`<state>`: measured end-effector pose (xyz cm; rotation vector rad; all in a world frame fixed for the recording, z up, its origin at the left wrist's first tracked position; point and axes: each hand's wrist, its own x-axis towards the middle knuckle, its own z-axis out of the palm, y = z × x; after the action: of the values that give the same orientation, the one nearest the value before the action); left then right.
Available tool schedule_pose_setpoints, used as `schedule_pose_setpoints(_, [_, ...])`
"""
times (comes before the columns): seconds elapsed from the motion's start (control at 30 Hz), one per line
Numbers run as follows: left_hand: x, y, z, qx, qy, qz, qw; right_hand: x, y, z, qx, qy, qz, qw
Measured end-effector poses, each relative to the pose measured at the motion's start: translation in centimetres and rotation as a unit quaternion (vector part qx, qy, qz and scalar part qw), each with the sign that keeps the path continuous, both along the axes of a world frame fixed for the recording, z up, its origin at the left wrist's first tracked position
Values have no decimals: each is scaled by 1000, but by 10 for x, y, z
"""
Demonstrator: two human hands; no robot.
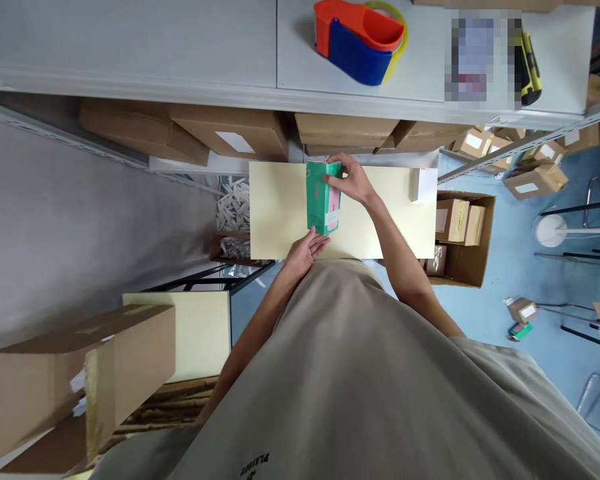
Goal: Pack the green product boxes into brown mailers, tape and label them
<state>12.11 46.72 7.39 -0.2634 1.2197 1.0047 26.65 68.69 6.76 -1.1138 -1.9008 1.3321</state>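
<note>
Above the cream tabletop [280, 213] I have a small green carton [316, 197] with a pink panel on one side. My right hand [349, 179] grips its upper end, thumb on the near face and fingers over the top edge. Low at the carton's other end, my left hand [305, 253] touches the bottom with its fingertips, fingers stretched out. A white box [424, 185] stands at the right end of the tabletop.
An orange and blue tape dispenser [360, 43] and a black and yellow utility knife [530, 70] lie on the grey shelf [180, 47]. Below it are cardboard boxes [235, 130]. An open carton [465, 267] stands right, a larger cardboard box [130, 360] left.
</note>
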Motion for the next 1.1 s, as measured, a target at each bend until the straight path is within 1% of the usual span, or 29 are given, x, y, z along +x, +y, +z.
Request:
schedule_pose_setpoints(0.13, [-10, 2, -3, -36, -65, 16, 997, -3, -7, 6, -28, 24, 13, 999])
schedule_pose_setpoints(0.23, [-13, 3, -5, -60, -78, 28, 995, -8, -13, 8, -43, 35, 12, 998])
schedule_pose_setpoints(0.3, [-15, 3, -5, -62, -83, 41, 994, -11, -13, 7, -41, 37, 12, 998])
schedule_pose_setpoints(0.4, [-16, 5, -7, -45, -90, 57, 993, -14, -6, 4, -29, 31, 16, 999])
schedule_pose_setpoints(0.5, [-15, 6, -8, -33, -78, 58, 995, -14, 3, 2, -19, 19, 12, 1000])
schedule_pose_setpoints(0.63, [-15, 8, -9, -22, -27, 45, 998, -18, 10, 1, -17, 0, 4, 1000])
schedule_pose_setpoints(0.7, [-18, 10, -10, -28, -21, 50, 998, -21, 9, 2, -33, 3, 6, 999])
schedule_pose_setpoints(0.87, [-30, 15, -13, -80, -56, 80, 992, -26, 0, 10, -72, 23, 6, 997])
schedule_pose_setpoints(1.0, [-30, 18, -14, -58, -41, 105, 992, -26, -1, 15, -77, 36, 18, 996])
schedule_pose_setpoints(1.1, [-27, 18, -14, -48, -31, 97, 994, -24, 1, 17, -66, 34, 36, 997])
